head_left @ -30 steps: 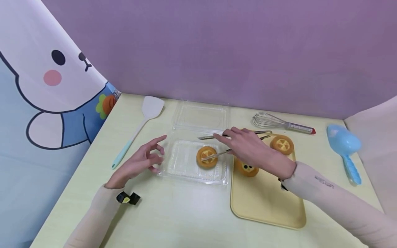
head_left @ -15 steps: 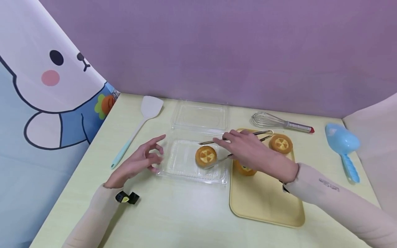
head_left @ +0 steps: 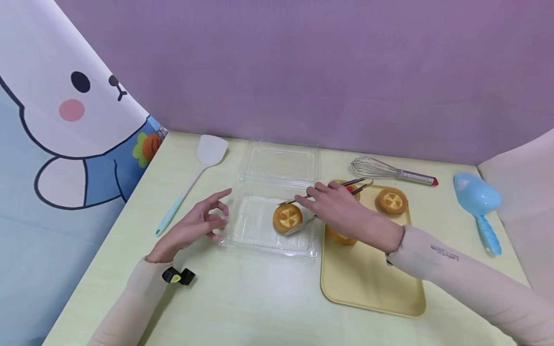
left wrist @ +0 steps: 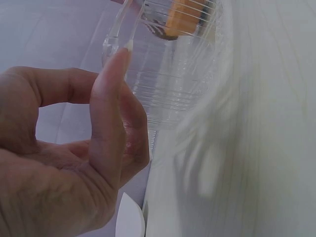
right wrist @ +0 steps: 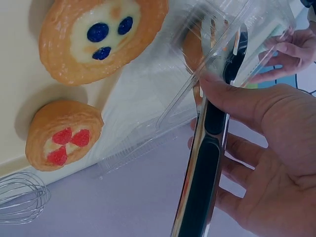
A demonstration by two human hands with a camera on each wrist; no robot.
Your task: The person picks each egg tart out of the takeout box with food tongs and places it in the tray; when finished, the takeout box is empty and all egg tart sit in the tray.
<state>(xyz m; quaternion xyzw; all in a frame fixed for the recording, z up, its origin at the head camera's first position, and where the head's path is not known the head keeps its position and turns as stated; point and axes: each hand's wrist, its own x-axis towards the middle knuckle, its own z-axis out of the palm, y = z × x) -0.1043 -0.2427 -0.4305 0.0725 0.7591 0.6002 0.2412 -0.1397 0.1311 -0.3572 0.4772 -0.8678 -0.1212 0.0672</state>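
Observation:
In the head view my right hand (head_left: 335, 204) holds metal tongs (right wrist: 210, 153) with dark grips. The tong arms stand apart on either side of a round tart (head_left: 287, 218) with an orange-and-cream top. This tart sits in the base of a clear hinged plastic box (head_left: 248, 226), whose lid (head_left: 277, 161) lies folded back. My left hand (head_left: 195, 223) is at the box's left edge, thumb and index finger spread; in the left wrist view the thumb tip meets the clear rim. Whether the tongs touch the tart is hard to tell.
Right of the box, a yellow tray (head_left: 372, 278) bears another orange-topped tart (head_left: 391, 201), a blueberry tart (right wrist: 103, 37) and a red-fruit tart (right wrist: 64, 136). A whisk (head_left: 394, 171) and blue scoop (head_left: 478, 206) lie rightward, a spatula (head_left: 195, 178) leftward. A purple wall (head_left: 303, 72) stands behind.
The near tong arm has moved off the tart's top to its near right side. My right hand has shifted slightly left, uncovering the red-fruit tart. My left hand stays put.

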